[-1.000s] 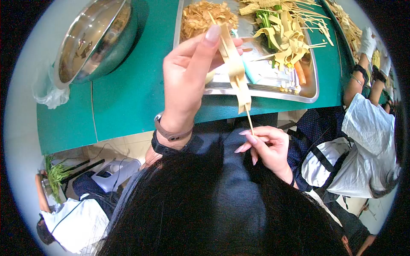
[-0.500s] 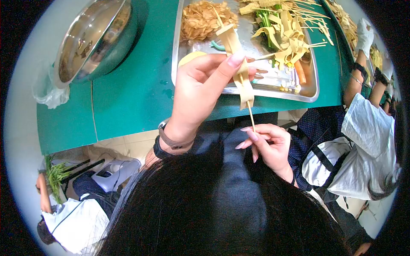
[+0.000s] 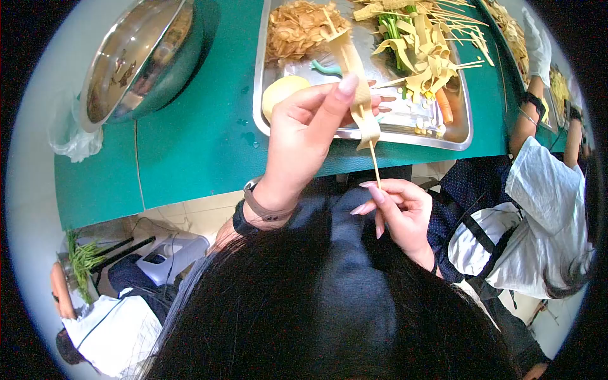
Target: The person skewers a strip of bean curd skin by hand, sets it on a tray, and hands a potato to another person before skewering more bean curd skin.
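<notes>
A pale yellow strip (image 3: 362, 95) is threaded in folds on a thin wooden skewer (image 3: 376, 166). My left hand (image 3: 310, 120) pinches the strip between thumb and fingers, over the near edge of a metal tray (image 3: 418, 140). Below it my right hand (image 3: 402, 212) holds the bare lower end of the skewer between thumb and fingertips. In the tray lie a heap of thin brown slices (image 3: 301, 30), a round yellow piece (image 3: 283, 95) beside my left hand, a bundle of skewered strips with green stalks (image 3: 424, 54), and an orange carrot-like piece (image 3: 444, 106).
A large metal bowl (image 3: 136, 60) stands at the left of the green table (image 3: 183, 152), with a clear plastic bag (image 3: 75, 133) next to it. At right is a co-worker (image 3: 544, 190) with gloved hands near another tray. Another person (image 3: 117, 329) sits lower left near green stalks (image 3: 83, 259).
My left hand has shifted slightly right and down, uncovering more of the round yellow piece. The strip's lower end sits a little higher. The right co-worker's gloved hands have moved.
</notes>
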### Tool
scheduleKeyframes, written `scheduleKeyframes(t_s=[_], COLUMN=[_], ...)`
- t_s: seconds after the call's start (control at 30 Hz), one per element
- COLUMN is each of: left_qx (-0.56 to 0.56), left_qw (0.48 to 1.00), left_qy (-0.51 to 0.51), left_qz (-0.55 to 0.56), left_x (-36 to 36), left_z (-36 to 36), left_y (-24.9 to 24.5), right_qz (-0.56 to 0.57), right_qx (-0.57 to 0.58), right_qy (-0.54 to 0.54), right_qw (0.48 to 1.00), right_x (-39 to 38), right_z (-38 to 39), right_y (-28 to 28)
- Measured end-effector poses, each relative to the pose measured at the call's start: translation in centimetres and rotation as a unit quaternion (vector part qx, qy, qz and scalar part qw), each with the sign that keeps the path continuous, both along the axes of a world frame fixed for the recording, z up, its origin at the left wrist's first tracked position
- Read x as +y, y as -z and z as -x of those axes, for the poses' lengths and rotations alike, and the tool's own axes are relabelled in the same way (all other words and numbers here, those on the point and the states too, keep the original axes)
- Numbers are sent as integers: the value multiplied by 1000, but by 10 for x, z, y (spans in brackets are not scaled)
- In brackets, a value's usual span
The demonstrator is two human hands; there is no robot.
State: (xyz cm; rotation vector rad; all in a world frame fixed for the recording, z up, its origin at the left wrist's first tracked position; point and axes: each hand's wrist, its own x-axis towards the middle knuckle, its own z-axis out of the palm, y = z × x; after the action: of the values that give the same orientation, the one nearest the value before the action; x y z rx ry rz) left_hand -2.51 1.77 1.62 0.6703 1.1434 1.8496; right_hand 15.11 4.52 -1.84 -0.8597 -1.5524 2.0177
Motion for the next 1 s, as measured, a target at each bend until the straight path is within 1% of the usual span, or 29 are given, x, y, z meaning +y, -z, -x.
scheduleKeyframes(t_s=[0.03,0.13,0.23,0.33,0.43,0.53,0.73,0.83,0.93,1.0], left_qx=[-12,75,51,-14,20,31,-19,-10,40,41], left_qw=[1000,997,997,998,997,997,998,998,996,998], left_qy=[8,36,48,56,66,64,63,55,57,37], left_qz=[0,1,17,15,30,30,17,28,51,38], left_x=[0,0,0,0,-2,-2,-1,1,3,1], left_z=[0,-3,-3,-7,-7,-8,-12,-14,-5,-8], left_y=[0,8,11,4,8,10,11,10,13,13], right_qz=[3,4,7,8,7,12,23,29,32,32], right_qx=[3,9,9,9,13,16,19,29,30,30], right_qy=[2,7,9,12,15,17,12,11,16,24], right_qw=[1000,1000,1000,1000,1000,1000,999,999,999,999], right_x=[0,-1,-1,-1,-2,-2,-1,0,2,3], right_z=[0,0,0,-1,-1,0,-1,-1,-2,-3], right_y=[0,2,1,1,1,1,2,3,3,2])
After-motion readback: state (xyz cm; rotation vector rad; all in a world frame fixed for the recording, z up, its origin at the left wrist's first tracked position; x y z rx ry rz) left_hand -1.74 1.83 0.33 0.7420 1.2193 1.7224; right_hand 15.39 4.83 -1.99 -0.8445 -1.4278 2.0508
